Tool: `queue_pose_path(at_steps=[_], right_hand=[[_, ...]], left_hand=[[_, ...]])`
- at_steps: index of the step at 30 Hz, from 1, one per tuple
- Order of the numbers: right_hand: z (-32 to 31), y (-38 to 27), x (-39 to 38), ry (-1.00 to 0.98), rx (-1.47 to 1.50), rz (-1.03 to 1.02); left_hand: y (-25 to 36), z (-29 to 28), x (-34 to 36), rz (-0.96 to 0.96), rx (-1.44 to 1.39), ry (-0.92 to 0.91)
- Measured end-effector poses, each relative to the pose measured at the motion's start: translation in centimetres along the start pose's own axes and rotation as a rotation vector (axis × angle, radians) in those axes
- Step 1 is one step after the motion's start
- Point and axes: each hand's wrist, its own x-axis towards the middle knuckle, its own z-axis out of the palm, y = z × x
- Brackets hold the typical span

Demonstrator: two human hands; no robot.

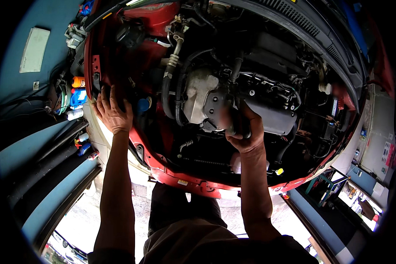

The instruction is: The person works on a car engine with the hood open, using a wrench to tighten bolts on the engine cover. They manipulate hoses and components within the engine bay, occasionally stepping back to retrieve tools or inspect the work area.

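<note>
I stand at the front of a red car with its engine bay open. My left hand (113, 111) lies flat, fingers spread, on the red body edge (141, 143) at the bay's left front corner. Over the engine, my right hand (249, 130) is closed around a dark, rounded object (238, 121). Its kind is unclear, and part of it is hidden by the fingers and blur. Behind it are a grey metal heat shield (198, 90) and a black engine cover (275, 119).
A thick black hose (166, 90) runs left of the heat shield. A blue cap (143, 104) sits near my left hand, and a yellow cap (279, 171) near the front edge. Bottles, including an orange one (78, 82), stand along the left wall.
</note>
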Motion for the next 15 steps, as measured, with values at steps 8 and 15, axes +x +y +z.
queue_pose_path(at_steps=[8, 15], right_hand=[[-1.6, -1.3, 0.3, -0.038, 0.042, 0.037], [-4.1, -3.2, 0.0, -0.142, -0.051, 0.170]], left_hand=[[0.1, -0.3, -0.1, -0.022, 0.012, -0.004], [0.2, -0.1, -0.2, -0.046, 0.013, -0.041]])
